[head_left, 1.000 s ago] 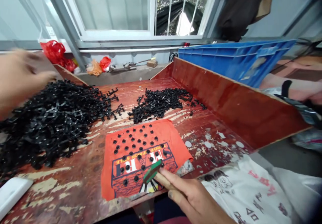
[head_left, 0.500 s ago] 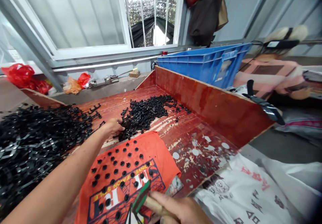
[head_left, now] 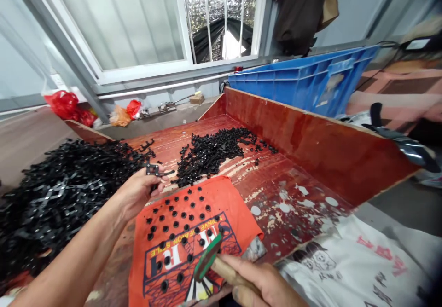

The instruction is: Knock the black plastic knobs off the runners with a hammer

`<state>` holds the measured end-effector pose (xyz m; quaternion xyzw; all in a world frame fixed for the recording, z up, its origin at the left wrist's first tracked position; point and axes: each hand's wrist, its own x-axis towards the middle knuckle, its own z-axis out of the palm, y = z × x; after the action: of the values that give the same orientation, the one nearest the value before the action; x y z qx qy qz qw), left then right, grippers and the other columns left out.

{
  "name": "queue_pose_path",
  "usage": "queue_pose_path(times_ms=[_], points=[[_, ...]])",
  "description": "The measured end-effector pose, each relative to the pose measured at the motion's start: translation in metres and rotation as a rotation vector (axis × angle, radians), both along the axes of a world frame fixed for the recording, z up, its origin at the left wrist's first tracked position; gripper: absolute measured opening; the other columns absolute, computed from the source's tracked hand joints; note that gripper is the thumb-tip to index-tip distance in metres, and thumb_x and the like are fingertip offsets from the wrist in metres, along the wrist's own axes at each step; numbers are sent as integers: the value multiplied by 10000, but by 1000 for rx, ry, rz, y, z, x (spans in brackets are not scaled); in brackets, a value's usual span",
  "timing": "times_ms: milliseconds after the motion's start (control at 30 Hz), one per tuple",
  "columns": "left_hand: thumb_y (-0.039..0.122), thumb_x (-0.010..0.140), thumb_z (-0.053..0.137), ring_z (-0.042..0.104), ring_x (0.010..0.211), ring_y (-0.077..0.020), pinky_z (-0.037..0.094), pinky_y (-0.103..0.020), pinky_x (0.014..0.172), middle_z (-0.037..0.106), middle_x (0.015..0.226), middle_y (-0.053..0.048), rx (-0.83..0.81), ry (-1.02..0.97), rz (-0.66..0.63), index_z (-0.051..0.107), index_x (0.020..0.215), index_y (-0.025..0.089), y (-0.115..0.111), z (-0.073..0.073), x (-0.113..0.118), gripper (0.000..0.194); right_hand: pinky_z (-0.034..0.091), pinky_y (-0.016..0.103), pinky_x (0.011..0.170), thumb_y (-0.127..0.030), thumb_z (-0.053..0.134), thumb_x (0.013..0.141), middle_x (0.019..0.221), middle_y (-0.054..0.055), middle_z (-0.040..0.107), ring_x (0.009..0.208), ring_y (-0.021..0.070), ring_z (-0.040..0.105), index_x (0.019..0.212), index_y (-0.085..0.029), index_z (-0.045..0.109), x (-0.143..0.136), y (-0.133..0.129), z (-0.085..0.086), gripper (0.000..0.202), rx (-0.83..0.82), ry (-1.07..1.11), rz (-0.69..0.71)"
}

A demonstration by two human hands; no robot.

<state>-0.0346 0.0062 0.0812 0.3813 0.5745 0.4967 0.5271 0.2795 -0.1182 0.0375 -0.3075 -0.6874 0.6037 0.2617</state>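
One stiff-looking, black jointed linkage sits pinched in the left hand, between the large black heap of linked parts and the smaller black heap; probably light, liable to pivot, best held by its middle. Right hand grasps a wooden-handled, green-edged tool over printed orange cloth. Scuffed red-brown wooden bench; behind, barred window, then blue plastic crate.

The bottom edge cuts off the right hand and white sack; the person at right is blurred.
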Motion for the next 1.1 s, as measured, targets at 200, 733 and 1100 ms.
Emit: queue_pose_path(times_ms=[200, 733, 1100], points=[[293, 784, 687, 647, 952, -259, 542, -364, 849, 718, 1057, -124, -83, -488, -127, 713, 1139, 168, -110, 18, -10, 377, 434, 340, 1072, -348, 528, 1005, 1381, 10, 602, 1238, 244, 577, 1390, -321, 591, -20, -10, -4, 391, -113, -10, -36], [556, 699, 783, 398, 542, -85, 300, -172, 488, 503, 616, 45, -276, 54, -1, 614, 708, 192, -190, -39, 5, 402, 335, 402, 1178, -311, 479, 1035, 1433, -18, 549, 1357, 201, 472, 1453, -340, 498, -20, -31, -4, 419, -32, -193, -92], [543, 775, 724, 377, 564, -87, 286, -190, 527, 468, 652, 55, -273, 27, -43, 588, 794, 200, -206, -58, 12, 369, 426, 352, 1080, -248, 464, 1009, 1388, -45, 595, 1242, 196, 575, 1449, -391, 485, -24, -32, -10, 463, 87, -275, -68]])
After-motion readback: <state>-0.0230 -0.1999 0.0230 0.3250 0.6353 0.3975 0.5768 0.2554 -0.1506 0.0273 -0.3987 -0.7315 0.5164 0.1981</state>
